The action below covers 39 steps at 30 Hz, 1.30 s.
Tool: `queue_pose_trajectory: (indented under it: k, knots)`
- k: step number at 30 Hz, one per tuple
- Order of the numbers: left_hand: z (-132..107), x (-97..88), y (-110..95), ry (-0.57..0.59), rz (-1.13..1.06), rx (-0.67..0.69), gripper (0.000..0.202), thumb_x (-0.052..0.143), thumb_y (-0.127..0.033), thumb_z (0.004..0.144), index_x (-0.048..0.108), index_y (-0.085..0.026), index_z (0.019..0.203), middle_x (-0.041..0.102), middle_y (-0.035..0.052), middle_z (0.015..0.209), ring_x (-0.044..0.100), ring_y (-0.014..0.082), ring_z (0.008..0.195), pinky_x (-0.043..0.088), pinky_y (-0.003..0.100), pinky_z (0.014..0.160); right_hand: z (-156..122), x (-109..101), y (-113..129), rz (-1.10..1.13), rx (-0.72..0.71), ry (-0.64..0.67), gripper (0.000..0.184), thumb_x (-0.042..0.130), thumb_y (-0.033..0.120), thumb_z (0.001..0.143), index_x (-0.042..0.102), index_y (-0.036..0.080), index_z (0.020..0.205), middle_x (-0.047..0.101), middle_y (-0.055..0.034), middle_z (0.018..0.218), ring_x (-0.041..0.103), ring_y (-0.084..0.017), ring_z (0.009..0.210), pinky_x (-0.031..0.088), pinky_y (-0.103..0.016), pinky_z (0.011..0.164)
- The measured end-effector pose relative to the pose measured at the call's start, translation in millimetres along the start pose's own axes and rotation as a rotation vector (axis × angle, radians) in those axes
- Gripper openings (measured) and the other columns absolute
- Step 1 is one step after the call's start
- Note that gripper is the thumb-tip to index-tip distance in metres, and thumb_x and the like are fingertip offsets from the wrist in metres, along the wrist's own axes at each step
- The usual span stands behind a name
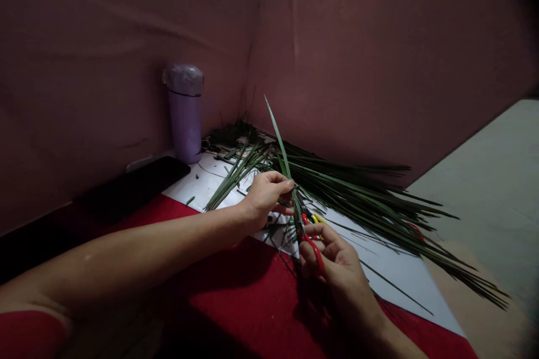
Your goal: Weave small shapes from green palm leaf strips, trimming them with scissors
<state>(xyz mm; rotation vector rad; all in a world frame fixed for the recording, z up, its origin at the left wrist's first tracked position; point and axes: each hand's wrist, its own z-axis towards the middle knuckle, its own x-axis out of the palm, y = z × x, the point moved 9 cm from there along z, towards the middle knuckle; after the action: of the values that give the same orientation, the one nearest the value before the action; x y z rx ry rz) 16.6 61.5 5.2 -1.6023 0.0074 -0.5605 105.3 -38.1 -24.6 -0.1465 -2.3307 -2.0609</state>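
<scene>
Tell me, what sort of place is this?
Probably a small craft spot, perhaps at home. The clues are the red-handled metal scissors in the right hand, the pile of long, thin, dark-green leaves, and the flat white sheet under them.

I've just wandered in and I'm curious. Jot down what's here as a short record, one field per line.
Left hand: pinching a long green leaf, tip pointing up
Right hand: holding red-handled scissors
Scissor action: blades partly hidden; cutting or not, I can't tell
Larger pile: long leaves, right, tips reaching past the white sheet
Smaller bunch: leaves, left
Container: purple bottle, upright
Beneath sheet: red surface
</scene>
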Motion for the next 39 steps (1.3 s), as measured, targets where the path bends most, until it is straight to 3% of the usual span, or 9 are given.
queue_pose_trajectory:
  k: [12, 22, 32, 39]
  knots:
    - [0.9, 0.4, 0.9, 0.003, 0.004, -0.017, 0.012, 0.055, -0.016, 0.076, 0.048, -0.013, 0.067, 0.049, 0.0001, 0.060, 0.051, 0.0101, 0.053, 0.049, 0.025, 0.044, -1.9, -0.8, -1.9, 0.017, -0.009, 0.028, 0.039, 0.070, 0.038, 0.068, 0.044, 0.020, 0.090, 0.045, 0.0093, 0.048, 0.030, -0.003, 0.038, 0.023, -0.015, 0.036]
    - [-3.5, 6.5, 4.2, 0.072, -0.040, -0.026, 0.010, 0.057, -0.017, 0.076, 0.049, -0.014, 0.069, 0.050, -0.0010, 0.060, 0.052, 0.0098, 0.051, 0.050, 0.028, 0.046, -1.0, -1.0, 2.9, 0.016, -0.038, 0.035, 0.032, 0.069, 0.037, 0.070, 0.048, 0.020, 0.086, 0.046, 0.0087, 0.047, 0.032, -0.004, 0.039, 0.023, -0.015, 0.038]
    - [2.1, -1.4, 0.7, 0.004, 0.002, -0.019, 0.012, 0.055, -0.018, 0.076, 0.048, -0.014, 0.068, 0.050, -0.0003, 0.057, 0.052, 0.0105, 0.049, 0.049, 0.027, 0.044, -1.0, -0.8, -3.4, 0.062, 0.001, 0.075, 0.031, 0.069, 0.035, 0.070, 0.049, 0.019, 0.088, 0.043, 0.0094, 0.048, 0.029, -0.003, 0.037, 0.022, -0.014, 0.036]
    - [1.8, -1.7, 1.2, 0.001, -0.002, -0.018, 0.012, 0.055, -0.016, 0.076, 0.048, -0.014, 0.067, 0.049, -0.0011, 0.054, 0.052, 0.0106, 0.048, 0.049, 0.027, 0.045, -2.3, -0.4, -1.3, 0.006, -0.013, 0.022, 0.037, 0.070, 0.040, 0.068, 0.045, 0.020, 0.086, 0.047, 0.0081, 0.047, 0.033, -0.004, 0.037, 0.024, -0.015, 0.036]
